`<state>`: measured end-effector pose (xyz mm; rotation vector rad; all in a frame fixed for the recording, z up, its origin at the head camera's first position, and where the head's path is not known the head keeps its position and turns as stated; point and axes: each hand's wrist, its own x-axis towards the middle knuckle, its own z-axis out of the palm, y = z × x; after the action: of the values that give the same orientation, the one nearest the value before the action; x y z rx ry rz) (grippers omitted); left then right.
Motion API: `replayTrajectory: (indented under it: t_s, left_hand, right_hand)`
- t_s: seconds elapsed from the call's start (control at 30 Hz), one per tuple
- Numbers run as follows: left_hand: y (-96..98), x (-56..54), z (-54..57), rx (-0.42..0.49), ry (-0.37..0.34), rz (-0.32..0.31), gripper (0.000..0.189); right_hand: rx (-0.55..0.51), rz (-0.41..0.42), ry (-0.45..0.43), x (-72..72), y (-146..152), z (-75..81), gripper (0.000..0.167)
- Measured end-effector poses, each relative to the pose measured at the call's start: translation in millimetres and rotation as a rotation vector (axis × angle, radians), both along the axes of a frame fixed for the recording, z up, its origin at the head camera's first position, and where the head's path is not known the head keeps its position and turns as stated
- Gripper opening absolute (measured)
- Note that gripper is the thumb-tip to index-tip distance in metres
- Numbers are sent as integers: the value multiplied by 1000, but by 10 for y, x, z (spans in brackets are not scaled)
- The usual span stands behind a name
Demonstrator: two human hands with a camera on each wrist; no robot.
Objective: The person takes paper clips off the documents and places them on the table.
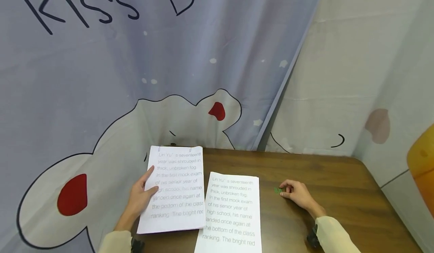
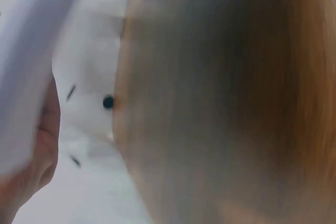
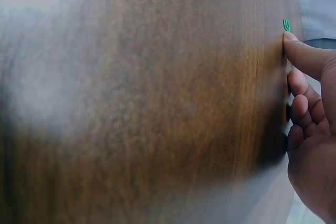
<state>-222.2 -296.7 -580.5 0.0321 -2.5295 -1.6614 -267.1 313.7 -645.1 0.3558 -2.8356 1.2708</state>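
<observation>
Small green looped clips (image 1: 277,190) sit at the fingertips of the right hand (image 1: 300,194), just to its left, at the brown wooden table (image 1: 278,226); their long axis is too small to tell. Its thumb and fingers are nearly together, perhaps pinching one; I cannot tell. The left hand (image 1: 139,194), well apart to the left, holds a white printed paper stack (image 1: 176,192), long axis near to far.
</observation>
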Motion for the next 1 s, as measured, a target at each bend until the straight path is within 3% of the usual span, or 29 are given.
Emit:
replayTrajectory:
  t_s: [0.13,0.47,0.7,1.0]
  left_hand:
    - [279,1,-14,95,36,-49,80]
    - [906,61,-97,170,99,-148,78]
    - [1128,166,-190,217,83,-186,79]
    - [1401,223,-159,284,98,-228,81]
  right_hand:
    - [-4,6,10,4,0,20,19]
    - [19,-24,10,19,-2,2,18]
    - [9,-15,-9,25,-80,1,18]
    - [19,-43,-15,64,-41,31,19]
